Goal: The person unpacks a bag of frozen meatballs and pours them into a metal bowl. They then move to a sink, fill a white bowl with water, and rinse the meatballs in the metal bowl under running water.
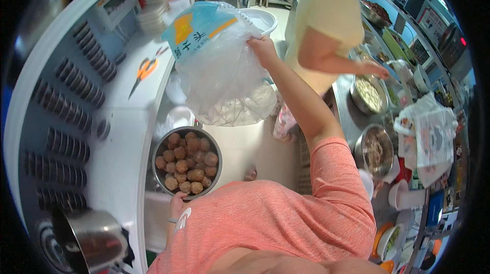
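Note:
My right hand [263, 50] is raised, its fingers closed on the edge of a large clear plastic bag [226, 78] with a blue and orange printed part. The bag hangs in front of me over the floor and looks limp. Low on the left, my left hand [178, 202] grips the near rim of a round metal pot [219, 147]. Several brown, round balls of food [181, 166] fill the pot, which stands close to my body beside the white counter.
A white counter [118, 120] runs along the left, bearing orange-handled scissors [143, 71]. A co-worker [329, 17] stands ahead on the right, reaching over a steel worktop [344, 109] with food bowls [368, 94]. A white bucket [268, 19] is behind the bag.

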Tool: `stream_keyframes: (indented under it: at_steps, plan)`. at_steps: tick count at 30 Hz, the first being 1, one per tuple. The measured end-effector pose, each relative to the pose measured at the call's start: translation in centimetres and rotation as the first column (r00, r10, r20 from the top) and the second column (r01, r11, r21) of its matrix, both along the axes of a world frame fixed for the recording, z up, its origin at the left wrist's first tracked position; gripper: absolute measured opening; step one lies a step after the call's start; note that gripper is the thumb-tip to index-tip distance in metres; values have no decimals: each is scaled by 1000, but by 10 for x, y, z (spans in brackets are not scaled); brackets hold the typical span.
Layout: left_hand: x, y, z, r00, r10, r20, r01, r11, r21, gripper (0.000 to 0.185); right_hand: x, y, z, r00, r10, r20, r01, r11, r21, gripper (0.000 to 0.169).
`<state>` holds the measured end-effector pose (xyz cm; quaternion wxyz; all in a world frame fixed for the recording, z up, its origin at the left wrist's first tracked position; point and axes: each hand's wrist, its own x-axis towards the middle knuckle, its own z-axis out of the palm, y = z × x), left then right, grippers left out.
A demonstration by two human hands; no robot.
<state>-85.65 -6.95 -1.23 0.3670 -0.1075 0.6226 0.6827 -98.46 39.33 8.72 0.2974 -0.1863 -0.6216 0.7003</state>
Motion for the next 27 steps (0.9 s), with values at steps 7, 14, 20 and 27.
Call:
stream_keyframes:
  at_steps: [7, 14, 20, 27]
  plan:
    - [-120, 116, -47, 837, 248, 488, -391, 895, 216, 34, -132, 173, -13, 983, -184, 0, 184, 983, 3, 18]
    - [-262, 262, -57, 889, 107, 446, -284, 892, 352, 40, -224, 348, -39, 928, -371, 42, 371, 929, 13, 23]
    - [-256, 300, -32, 887, 171, 429, -291, 928, 232, 40, -235, 380, -40, 921, -385, 59, 383, 923, 37, 21]
    - [-384, 427, -35, 907, 40, 420, -146, 964, 222, 46, -320, 524, -25, 905, -425, 29, 417, 898, 141, 20]
